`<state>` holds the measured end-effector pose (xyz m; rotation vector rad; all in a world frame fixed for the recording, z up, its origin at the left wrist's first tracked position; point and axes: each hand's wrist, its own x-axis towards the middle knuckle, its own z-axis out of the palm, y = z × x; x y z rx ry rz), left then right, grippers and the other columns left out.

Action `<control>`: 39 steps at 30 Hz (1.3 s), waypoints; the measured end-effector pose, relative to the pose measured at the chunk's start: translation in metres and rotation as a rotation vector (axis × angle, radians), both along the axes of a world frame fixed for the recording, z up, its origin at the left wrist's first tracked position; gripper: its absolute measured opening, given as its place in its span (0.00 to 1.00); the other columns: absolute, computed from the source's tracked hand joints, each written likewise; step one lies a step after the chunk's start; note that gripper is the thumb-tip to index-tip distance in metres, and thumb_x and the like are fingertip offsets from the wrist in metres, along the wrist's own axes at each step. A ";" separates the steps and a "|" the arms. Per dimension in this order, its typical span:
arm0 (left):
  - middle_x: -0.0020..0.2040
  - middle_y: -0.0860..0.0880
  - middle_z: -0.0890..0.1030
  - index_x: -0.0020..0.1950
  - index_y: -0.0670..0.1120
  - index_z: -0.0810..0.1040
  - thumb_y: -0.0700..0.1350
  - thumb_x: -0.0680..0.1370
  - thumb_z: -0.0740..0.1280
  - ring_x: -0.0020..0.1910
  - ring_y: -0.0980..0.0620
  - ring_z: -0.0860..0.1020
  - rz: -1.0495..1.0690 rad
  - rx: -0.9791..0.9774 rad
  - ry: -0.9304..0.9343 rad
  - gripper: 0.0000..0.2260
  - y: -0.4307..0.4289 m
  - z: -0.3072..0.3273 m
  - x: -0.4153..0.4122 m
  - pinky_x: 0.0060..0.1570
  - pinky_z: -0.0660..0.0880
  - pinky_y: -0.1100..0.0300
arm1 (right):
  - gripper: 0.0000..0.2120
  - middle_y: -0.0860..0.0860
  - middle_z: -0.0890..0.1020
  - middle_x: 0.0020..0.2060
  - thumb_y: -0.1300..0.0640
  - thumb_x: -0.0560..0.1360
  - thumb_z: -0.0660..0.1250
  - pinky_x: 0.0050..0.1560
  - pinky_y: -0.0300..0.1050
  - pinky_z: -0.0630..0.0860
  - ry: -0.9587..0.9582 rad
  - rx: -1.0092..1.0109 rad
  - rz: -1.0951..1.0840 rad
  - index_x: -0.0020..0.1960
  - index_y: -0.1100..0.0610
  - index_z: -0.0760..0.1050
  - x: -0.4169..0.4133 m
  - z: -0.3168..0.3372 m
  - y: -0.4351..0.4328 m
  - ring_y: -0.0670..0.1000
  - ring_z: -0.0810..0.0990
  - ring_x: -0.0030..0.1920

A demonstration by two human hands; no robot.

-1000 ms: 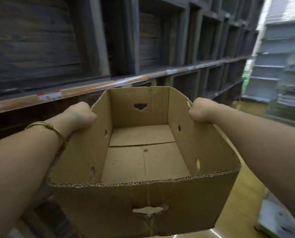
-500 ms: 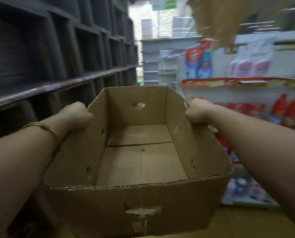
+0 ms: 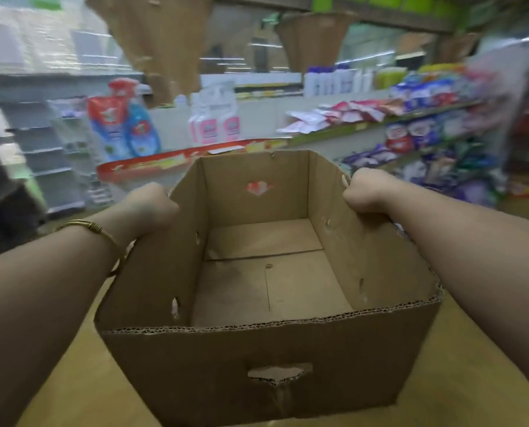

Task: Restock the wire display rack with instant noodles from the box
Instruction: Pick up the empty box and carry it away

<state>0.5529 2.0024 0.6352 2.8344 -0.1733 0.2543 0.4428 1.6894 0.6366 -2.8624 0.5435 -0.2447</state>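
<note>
An open brown cardboard box (image 3: 288, 359) is held up in front of me, and its inside holds nothing. My left hand (image 3: 147, 208) grips the rim of its left wall, with a gold bangle on that wrist. My right hand (image 3: 366, 191) grips the rim of the right wall. Both fists are curled over the cardboard edge. No instant noodles and no wire display rack show in the head view.
Store shelves (image 3: 365, 126) with blurred packets and bottles run across the back and right. Blue and red refill pouches (image 3: 123, 124) stand at the left on a red-edged shelf. Grey shelving (image 3: 38, 143) is at far left. Below lies a yellowish floor (image 3: 72, 380).
My view has swung right, from the dark wooden cubby shelving to the stocked store aisle. Both hands kept their grip on the box, which stays the same before me.
</note>
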 end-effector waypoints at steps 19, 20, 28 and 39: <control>0.51 0.40 0.75 0.55 0.35 0.73 0.40 0.80 0.59 0.54 0.38 0.75 -0.612 0.004 0.063 0.10 -0.293 -0.008 0.156 0.54 0.71 0.50 | 0.13 0.59 0.77 0.48 0.60 0.80 0.56 0.43 0.44 0.68 0.044 -0.024 -0.672 0.57 0.65 0.75 -0.001 -0.003 -0.168 0.56 0.73 0.46; 0.50 0.40 0.77 0.51 0.36 0.74 0.40 0.80 0.59 0.50 0.39 0.76 -0.642 0.007 0.058 0.08 -0.305 -0.007 0.161 0.50 0.72 0.51 | 0.13 0.61 0.78 0.52 0.61 0.80 0.55 0.44 0.44 0.68 0.042 -0.027 -0.699 0.57 0.65 0.75 0.000 -0.003 -0.174 0.57 0.74 0.47; 0.41 0.41 0.75 0.40 0.38 0.74 0.39 0.78 0.61 0.41 0.43 0.74 -0.855 -0.005 0.066 0.09 -0.396 -0.005 0.168 0.41 0.69 0.55 | 0.07 0.59 0.75 0.46 0.61 0.80 0.57 0.41 0.43 0.67 0.032 -0.045 -0.887 0.51 0.63 0.72 -0.022 0.003 -0.217 0.56 0.73 0.42; 0.39 0.41 0.76 0.37 0.39 0.73 0.39 0.77 0.61 0.37 0.45 0.75 -1.105 -0.004 0.097 0.10 -0.553 -0.012 0.095 0.34 0.70 0.56 | 0.08 0.58 0.74 0.44 0.60 0.81 0.56 0.44 0.45 0.69 0.055 0.010 -1.132 0.49 0.64 0.70 -0.123 -0.007 -0.301 0.59 0.74 0.47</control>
